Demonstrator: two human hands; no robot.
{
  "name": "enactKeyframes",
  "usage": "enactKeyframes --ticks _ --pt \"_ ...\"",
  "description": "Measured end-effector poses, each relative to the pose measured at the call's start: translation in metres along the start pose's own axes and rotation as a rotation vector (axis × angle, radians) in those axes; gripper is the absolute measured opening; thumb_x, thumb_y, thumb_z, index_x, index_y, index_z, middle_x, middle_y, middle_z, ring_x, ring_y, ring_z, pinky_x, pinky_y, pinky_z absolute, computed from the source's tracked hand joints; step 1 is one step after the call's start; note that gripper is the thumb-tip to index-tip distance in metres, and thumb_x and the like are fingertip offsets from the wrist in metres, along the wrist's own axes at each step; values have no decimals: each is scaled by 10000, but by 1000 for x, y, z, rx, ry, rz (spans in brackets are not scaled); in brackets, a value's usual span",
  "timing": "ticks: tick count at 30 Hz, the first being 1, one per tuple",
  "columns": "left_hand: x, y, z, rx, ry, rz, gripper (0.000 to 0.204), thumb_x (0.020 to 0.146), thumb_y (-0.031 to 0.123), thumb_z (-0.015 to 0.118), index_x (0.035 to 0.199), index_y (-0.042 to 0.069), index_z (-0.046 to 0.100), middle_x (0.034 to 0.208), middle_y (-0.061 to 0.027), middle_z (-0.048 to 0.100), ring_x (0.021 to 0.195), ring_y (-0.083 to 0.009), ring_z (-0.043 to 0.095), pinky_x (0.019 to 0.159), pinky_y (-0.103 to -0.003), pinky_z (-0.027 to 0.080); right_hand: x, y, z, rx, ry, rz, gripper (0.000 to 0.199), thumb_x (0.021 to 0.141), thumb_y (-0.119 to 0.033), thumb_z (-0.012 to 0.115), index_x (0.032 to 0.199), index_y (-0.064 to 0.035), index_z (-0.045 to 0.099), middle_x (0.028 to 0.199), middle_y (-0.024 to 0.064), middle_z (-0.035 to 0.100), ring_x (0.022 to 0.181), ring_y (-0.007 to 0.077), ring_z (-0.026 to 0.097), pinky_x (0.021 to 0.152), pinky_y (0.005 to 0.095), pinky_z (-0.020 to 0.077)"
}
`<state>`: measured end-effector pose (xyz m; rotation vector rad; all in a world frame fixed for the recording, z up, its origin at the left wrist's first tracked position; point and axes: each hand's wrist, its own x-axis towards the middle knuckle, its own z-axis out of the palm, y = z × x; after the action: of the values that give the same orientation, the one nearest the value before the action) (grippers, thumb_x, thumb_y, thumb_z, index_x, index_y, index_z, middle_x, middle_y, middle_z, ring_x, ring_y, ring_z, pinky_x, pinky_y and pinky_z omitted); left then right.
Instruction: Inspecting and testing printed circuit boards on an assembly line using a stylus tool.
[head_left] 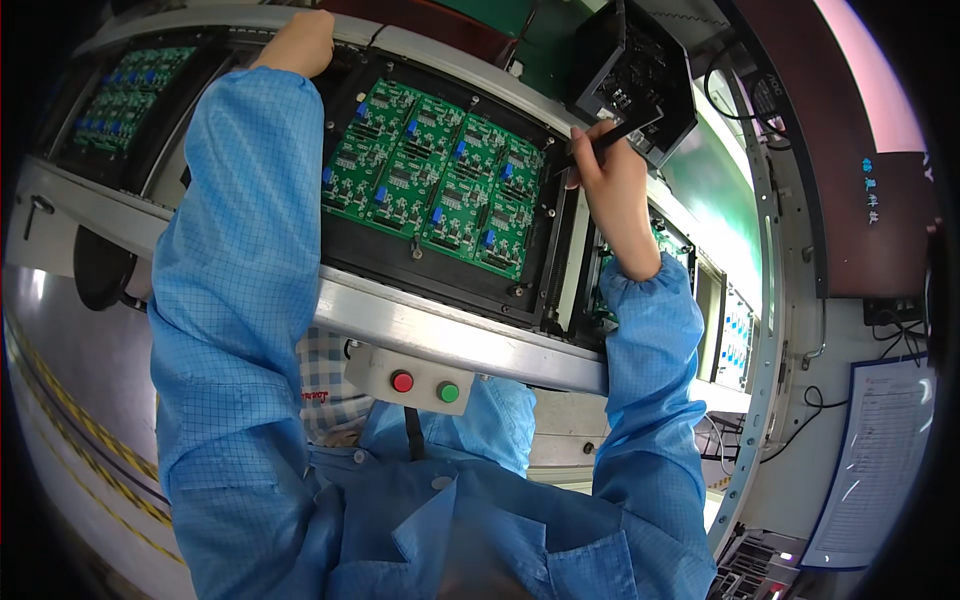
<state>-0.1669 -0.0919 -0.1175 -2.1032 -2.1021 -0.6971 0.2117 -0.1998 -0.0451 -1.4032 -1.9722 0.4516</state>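
A panel of green circuit boards (437,165) with blue components lies in a black carrier frame (400,262) on a metal-railed conveyor (450,335). My right hand (612,185) is at the right edge of this carrier, closed around slim black tweezers (634,124). Their thin tip points down toward the carrier's right border. Farther left, my left hand (302,43) rests with curled fingers at the conveyor's far rail, past the carrier's upper left corner. What its fingers hold, if anything, is hidden.
Another loaded carrier (130,100) sits at the far left, and more boards (738,340) lie at the right. A black open-sided box (640,75) stands behind the rail. A button box (415,380) with red and green buttons hangs in front. A monitor (870,200) is at right.
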Motion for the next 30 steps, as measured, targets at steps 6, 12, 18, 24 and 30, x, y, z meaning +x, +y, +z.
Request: enactKeyframes --ticks 6,12,18,24,30 --pt "10 -29 19 -67 -1 127 85 778 74 708 806 0 678 923 -203 672 901 -390 656 803 -442 519 -11 -21 2 34 -59 -41 231 979 -198 617 894 5 545 574 99 587 509 172 621 483 302 443" --pt "16 -46 33 -85 19 136 93 781 78 711 813 7 661 911 -192 670 897 -382 652 794 -435 514 -14 -29 16 12 -168 -72 224 982 -216 610 926 -11 540 561 87 593 501 185 623 484 302 444" --pt "16 -46 33 -123 31 136 88 786 71 712 807 5 658 908 -189 669 895 -380 652 793 -434 514 -14 -35 20 32 -158 -79 215 977 -206 617 927 -12 539 566 94 595 504 183 623 487 306 444" --pt "19 -50 27 -116 55 151 100 788 78 716 826 1 665 899 -187 666 886 -370 655 785 -426 515 -24 -41 22 92 -145 -114 208 983 -182 619 864 -25 551 598 29 587 524 86 590 487 241 414" --pt "21 -60 20 -83 57 103 118 786 88 724 846 -2 676 898 -179 670 876 -362 659 781 -425 517 -41 -47 32 17 -270 -314 192 961 -176 647 863 -35 561 606 30 589 535 98 586 500 258 428"
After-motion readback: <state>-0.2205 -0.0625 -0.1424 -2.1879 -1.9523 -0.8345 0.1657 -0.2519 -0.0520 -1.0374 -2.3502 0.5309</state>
